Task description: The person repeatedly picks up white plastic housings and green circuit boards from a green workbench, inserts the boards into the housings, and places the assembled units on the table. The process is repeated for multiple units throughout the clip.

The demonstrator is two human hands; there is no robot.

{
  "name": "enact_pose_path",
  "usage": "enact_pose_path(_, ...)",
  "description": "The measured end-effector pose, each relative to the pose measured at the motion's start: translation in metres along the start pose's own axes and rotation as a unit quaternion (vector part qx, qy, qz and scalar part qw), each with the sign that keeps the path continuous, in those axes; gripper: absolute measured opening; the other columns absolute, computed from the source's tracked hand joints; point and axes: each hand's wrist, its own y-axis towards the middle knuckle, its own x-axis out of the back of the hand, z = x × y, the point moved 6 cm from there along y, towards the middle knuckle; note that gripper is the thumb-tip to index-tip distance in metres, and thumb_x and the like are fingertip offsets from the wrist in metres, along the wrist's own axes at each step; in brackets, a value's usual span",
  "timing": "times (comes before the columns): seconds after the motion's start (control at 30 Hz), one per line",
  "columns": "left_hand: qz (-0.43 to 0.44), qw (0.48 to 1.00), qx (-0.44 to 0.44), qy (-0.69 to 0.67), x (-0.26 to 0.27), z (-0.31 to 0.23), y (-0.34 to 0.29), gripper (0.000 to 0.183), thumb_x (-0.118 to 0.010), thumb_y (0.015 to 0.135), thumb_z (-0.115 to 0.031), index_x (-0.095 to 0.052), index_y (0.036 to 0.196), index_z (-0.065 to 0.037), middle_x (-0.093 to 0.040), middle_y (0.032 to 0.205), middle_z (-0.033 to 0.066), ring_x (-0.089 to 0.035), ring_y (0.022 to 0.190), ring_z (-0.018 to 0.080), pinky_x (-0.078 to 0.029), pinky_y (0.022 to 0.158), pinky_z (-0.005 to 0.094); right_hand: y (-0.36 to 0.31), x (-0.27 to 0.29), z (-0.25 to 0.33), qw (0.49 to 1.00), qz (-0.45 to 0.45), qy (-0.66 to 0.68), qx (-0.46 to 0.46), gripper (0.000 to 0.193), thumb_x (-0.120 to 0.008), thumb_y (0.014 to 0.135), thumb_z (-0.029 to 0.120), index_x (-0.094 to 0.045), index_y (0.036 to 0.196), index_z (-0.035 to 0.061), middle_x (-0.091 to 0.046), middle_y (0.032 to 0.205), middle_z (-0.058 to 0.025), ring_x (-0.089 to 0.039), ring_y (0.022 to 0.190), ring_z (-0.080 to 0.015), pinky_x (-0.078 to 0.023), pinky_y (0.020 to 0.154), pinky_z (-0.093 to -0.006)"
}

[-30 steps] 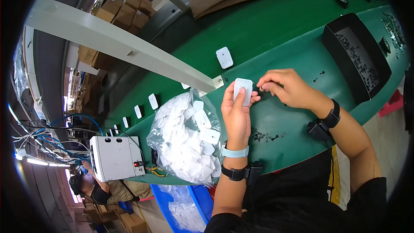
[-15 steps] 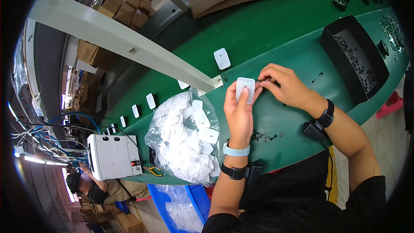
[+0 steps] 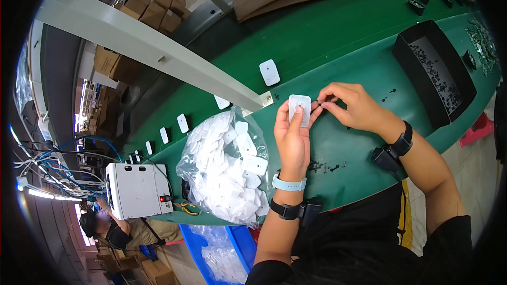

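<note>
A white rounded-rectangular plastic cover point(image 3: 304, 103) is gripped in my left hand point(image 3: 293, 145), the thumb pressed on its face. Just right of the cover, my right hand point(image 3: 355, 110) has thumb and forefinger pinched on a tiny dark piece point(image 3: 320, 105), too small to make out fully. That pinch sits close to my left fingertips. Left of my hands, a clear plastic bag point(image 3: 222, 169) is heaped with similar white covers. Small black parts point(image 3: 334, 168) lie scattered on the green table point(image 3: 364, 153) beside my left wrist.
A black tray point(image 3: 434, 74) of small dark parts stands at right. White covers point(image 3: 269, 73) sit spaced along the green belt point(image 3: 322, 31) beyond. A slanting metal post point(image 3: 158, 58) meets the table. A white machine point(image 3: 136, 192), pliers point(image 3: 188, 209) and blue bin point(image 3: 240, 245) are at left.
The white covers on the belt have shifted slightly to the left. My right fingers have moved a little and the dark piece between them shows more clearly. My left hand keeps its hold.
</note>
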Motion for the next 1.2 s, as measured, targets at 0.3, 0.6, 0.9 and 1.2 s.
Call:
enact_pose_path(0.3,-0.026,0.994,0.015,0.104,-0.003,-0.001,-0.003,0.023,-0.048,0.104,-0.006,-0.051,0.124,0.003,-0.063,0.118,0.0149,-0.067,0.109,0.0285,-0.056,0.097,0.0465,0.002,0.010,0.007,0.999,-0.045,-0.004,0.005,0.013,-0.067,0.086,-0.003,-0.062,0.098,-0.0002,-0.067,0.090,-0.0115,-0.067,0.076,-0.0227,-0.055,0.070,-0.0319)
enact_pose_path(0.6,0.064,0.989,0.016,0.134,-0.012,0.015,-0.006,0.038,-0.046,0.104,-0.005,-0.048,0.140,0.006,-0.061,0.130,0.0158,-0.063,0.117,0.0249,-0.052,0.103,0.0392,0.000,0.002,0.022,0.994,-0.053,-0.058,0.077,0.014,-0.069,0.082,-0.002,-0.061,0.093,0.0006,-0.066,0.088,-0.0111,-0.065,0.073,-0.0244,-0.054,0.065,-0.0329)
enact_pose_path(0.9,0.047,0.990,0.004,0.132,-0.015,0.014,-0.008,0.037,-0.049,0.103,-0.003,-0.050,0.139,0.007,-0.061,0.130,0.0141,-0.063,0.116,0.0215,-0.053,0.102,0.0374,-0.002,0.006,0.022,0.989,-0.109,-0.068,0.075,0.016,-0.069,0.078,-0.004,-0.057,0.087,0.0014,-0.066,0.086,-0.0107,-0.065,0.074,-0.0263,-0.054,0.064,-0.0347)
enact_pose_path(1.2,0.046,0.978,-0.042,0.197,-0.016,0.013,-0.009,0.036,-0.050,0.102,-0.002,-0.052,0.137,0.008,-0.063,0.123,0.0128,-0.065,0.108,0.0194,-0.054,0.100,0.0364,-0.002,0.009,0.021,0.991,-0.095,-0.073,0.058,0.019,-0.070,0.074,-0.004,-0.056,0.085,0.0018,-0.064,0.082,-0.0101,-0.062,0.073,-0.0253,-0.052,0.063,-0.0345)
